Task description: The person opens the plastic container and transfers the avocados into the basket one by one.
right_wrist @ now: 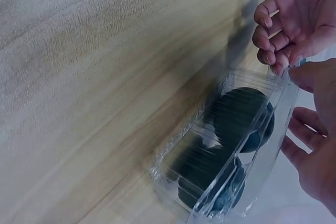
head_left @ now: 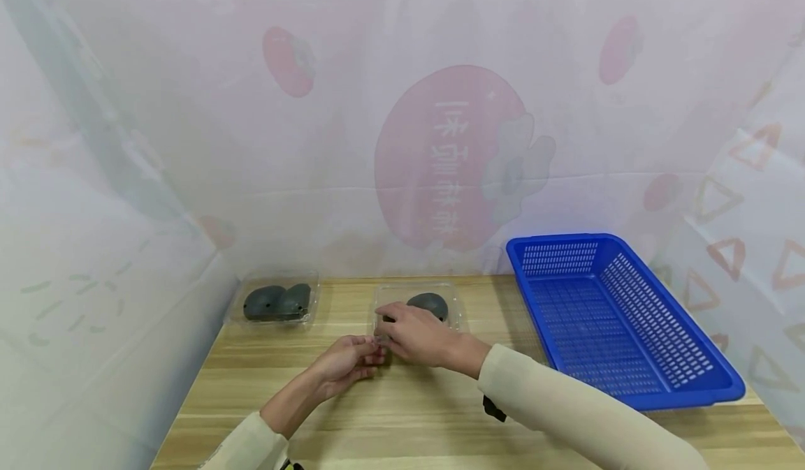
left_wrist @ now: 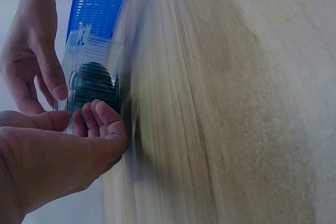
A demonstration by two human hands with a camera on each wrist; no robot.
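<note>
A clear plastic box [head_left: 415, 287] [left_wrist: 105, 51] [right_wrist: 275, 153] stands on the table with dark green, rounded fruits [head_left: 429, 305] [left_wrist: 94, 85] [right_wrist: 242, 115] inside. At its front left corner, my left hand [head_left: 342, 366] [left_wrist: 63, 156] [right_wrist: 307, 17] pinches the plastic edge between thumb and forefinger, its other fingers loosely bent. My right hand [head_left: 421, 336] [left_wrist: 31, 45] [right_wrist: 320, 135] lies over the lid from the right, thumb at that same corner and the other fingers relaxed and spread along the lid. In the head view it partly covers one fruit.
Another clear box [head_left: 273, 274] with two dark green fruits [head_left: 264, 302] stands at the back left of the wooden table [head_left: 402, 428]. A blue perforated basket [head_left: 550, 337] [left_wrist: 100, 3] sits at the right. Printed white cloth [head_left: 339, 135] rises behind and at both sides.
</note>
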